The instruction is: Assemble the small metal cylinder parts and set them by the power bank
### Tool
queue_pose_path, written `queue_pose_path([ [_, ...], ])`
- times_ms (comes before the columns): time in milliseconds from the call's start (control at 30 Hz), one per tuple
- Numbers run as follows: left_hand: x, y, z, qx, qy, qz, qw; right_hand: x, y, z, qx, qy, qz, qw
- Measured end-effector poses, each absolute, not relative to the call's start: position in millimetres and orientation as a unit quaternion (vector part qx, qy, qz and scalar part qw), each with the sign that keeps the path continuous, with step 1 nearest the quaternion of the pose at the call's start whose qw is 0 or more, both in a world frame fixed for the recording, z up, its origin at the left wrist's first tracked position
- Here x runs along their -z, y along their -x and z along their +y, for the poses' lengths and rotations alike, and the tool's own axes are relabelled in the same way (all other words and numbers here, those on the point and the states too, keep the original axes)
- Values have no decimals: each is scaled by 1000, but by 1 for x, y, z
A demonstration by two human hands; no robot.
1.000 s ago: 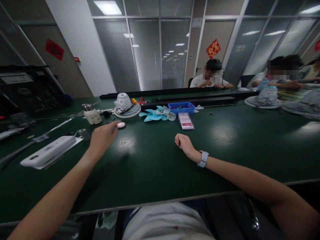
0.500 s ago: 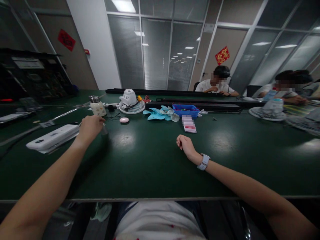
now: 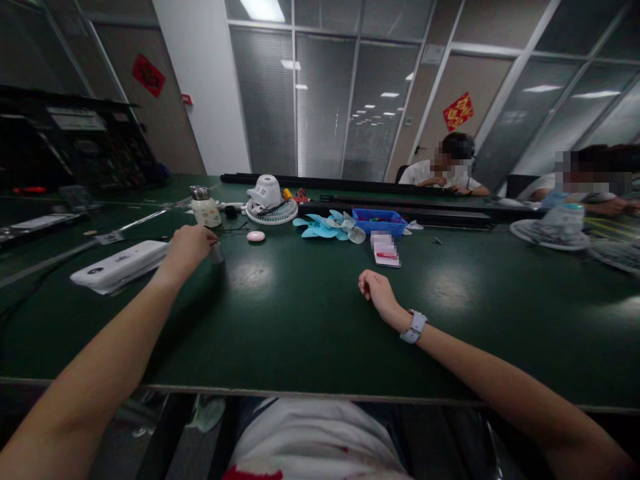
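Note:
My left hand (image 3: pixel 191 250) is closed, its fingertips pinching the top of a small grey cylindrical piece (image 3: pixel 217 253) just above or on the green table (image 3: pixel 300 320); which one, I cannot tell. Behind that hand stands a cream bottle (image 3: pixel 206 213) with a metal lid. A white elongated device (image 3: pixel 120 265) lies to its left, partly behind my forearm. My right hand (image 3: pixel 379 292) rests on the table with its fingers curled in and nothing visible in them. Beyond it lies a card or small box (image 3: pixel 386 250), partly pixelated.
A pink oval object (image 3: pixel 256 236), a white fan part (image 3: pixel 269 200), blue fan blades (image 3: pixel 323 227) and a blue tray (image 3: pixel 379 220) line the middle. Long black bars (image 3: pixel 430 217) lie behind. Two people sit at the far right near more fan parts (image 3: pixel 557 227).
The whole view has shifted slightly, so the scene appears farther right. Both hands keep nearly the same place and pose; the left still pinches the grey piece.

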State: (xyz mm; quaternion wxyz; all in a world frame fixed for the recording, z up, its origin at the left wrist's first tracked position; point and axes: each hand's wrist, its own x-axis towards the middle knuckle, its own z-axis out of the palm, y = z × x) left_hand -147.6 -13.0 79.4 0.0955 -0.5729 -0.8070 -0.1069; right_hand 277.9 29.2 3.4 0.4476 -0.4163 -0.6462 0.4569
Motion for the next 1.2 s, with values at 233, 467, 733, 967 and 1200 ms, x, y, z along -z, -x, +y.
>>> queue_pose_path([
  [233, -75, 146, -11, 79, 577, -807, 101, 1, -278, 32, -459, 411, -650, 445],
  [467, -56, 147, -2, 89, 570, -811, 95, -1, -279, 30, -464, 408, -658, 430],
  [733, -48, 108, 0, 242, 628, -740, 2, -1, -278, 29, -467, 405, -666, 417],
  [967, -27, -7, -30, 380, 724, -514, -260, -3, -276, 24, -439, 386, -709, 395],
  [1200, -12, -60, -55, 417, 714, -392, -403, -18, -261, -6, -384, 286, -798, 366],
])
